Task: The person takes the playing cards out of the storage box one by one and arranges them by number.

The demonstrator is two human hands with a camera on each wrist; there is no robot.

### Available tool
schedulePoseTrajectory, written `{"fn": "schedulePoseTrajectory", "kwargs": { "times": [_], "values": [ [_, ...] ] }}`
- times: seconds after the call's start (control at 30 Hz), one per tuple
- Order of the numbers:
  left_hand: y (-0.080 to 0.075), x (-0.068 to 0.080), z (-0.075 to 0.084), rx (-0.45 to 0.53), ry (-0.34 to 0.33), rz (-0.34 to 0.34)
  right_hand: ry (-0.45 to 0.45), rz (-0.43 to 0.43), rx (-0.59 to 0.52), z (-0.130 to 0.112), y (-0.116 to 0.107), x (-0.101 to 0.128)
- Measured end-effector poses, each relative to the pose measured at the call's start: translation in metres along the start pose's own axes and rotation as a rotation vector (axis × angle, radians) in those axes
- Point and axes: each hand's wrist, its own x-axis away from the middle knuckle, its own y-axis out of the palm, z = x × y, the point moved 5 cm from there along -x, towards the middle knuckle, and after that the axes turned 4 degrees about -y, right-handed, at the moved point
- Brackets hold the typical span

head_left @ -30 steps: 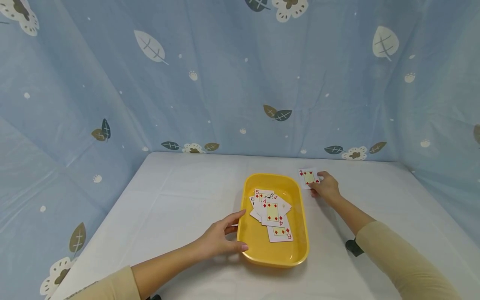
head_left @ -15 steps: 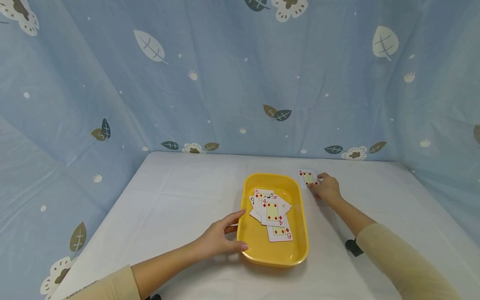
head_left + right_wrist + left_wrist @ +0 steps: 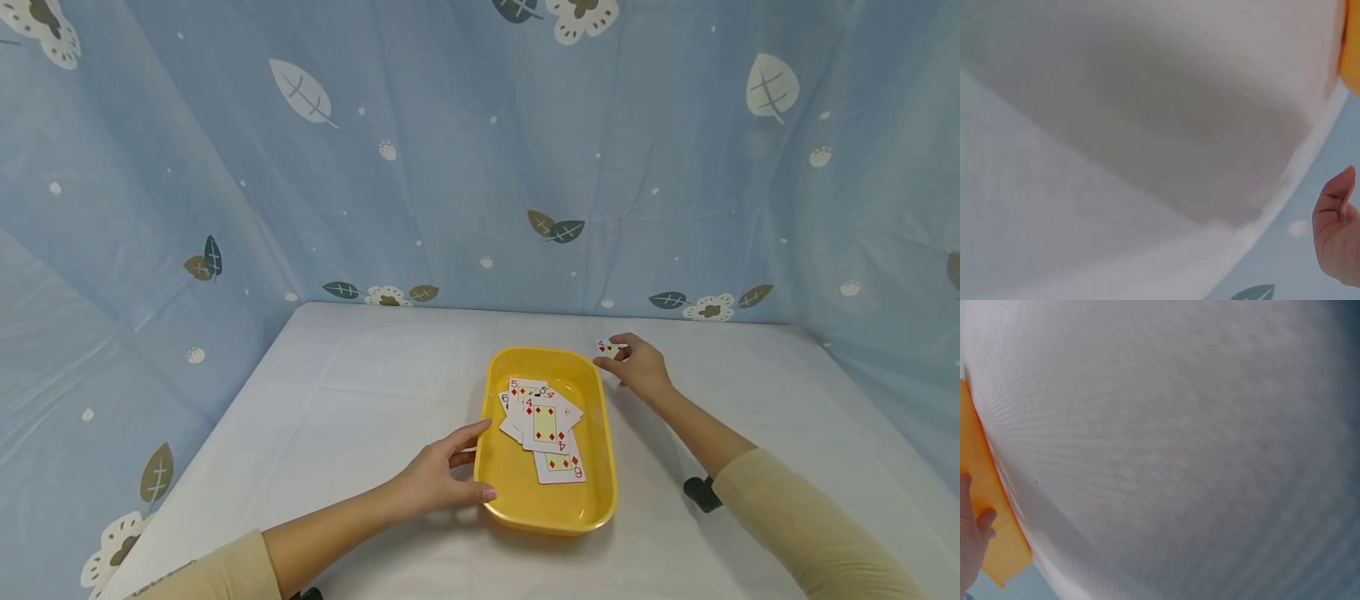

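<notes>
In the head view, a yellow plastic tray (image 3: 547, 510) stands on the white table with several playing cards (image 3: 546, 427) lying face up and overlapping in it. My left hand (image 3: 438, 479) holds the tray's left side, the thumb over the rim near the front corner. Just beyond the tray's far right corner, my right hand (image 3: 641, 367) has thumb and forefinger at the edges of a four of hearts playing card (image 3: 609, 349). That hand covers much of the card. In the right wrist view, the right hand (image 3: 1338, 231) shows at the edge, with the card out of sight.
A white cloth covers the table (image 3: 375, 375). Behind and at the sides hangs a blue curtain (image 3: 450, 167) with leaf and flower prints. A dark strapped device (image 3: 702, 493) sits under the right forearm.
My right hand has shifted left over the four of hearts, from its right edge, and now hides more of it. The left hand and tray have stayed put.
</notes>
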Motion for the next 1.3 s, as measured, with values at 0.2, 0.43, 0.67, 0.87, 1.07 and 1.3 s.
{"fn": "schedulePoseTrajectory", "kwargs": {
  "times": [0.2, 0.43, 0.67, 0.87, 1.07, 1.3],
  "values": [
    [0.0, -0.001, -0.001, -0.002, -0.009, 0.003, -0.107, 0.005, -0.01, -0.016, -0.005, 0.001],
    [0.0, 0.0, 0.001, -0.006, -0.018, 0.003, -0.213, -0.022, -0.025, -0.032, -0.006, 0.002],
    [0.0, -0.001, 0.001, -0.009, -0.011, 0.003, -0.351, -0.205, -0.09, -0.055, 0.001, 0.005],
    [0.0, -0.001, 0.001, -0.014, -0.007, 0.001, -0.48, -0.423, -0.072, -0.077, 0.014, 0.011],
    [0.0, -0.001, 0.0, -0.015, 0.003, 0.0, -0.556, -0.642, -0.013, -0.097, 0.03, 0.019],
    [0.001, 0.0, -0.001, -0.01, 0.023, 0.001, -0.604, -0.821, 0.137, -0.103, 0.056, 0.024]
  ]
}}
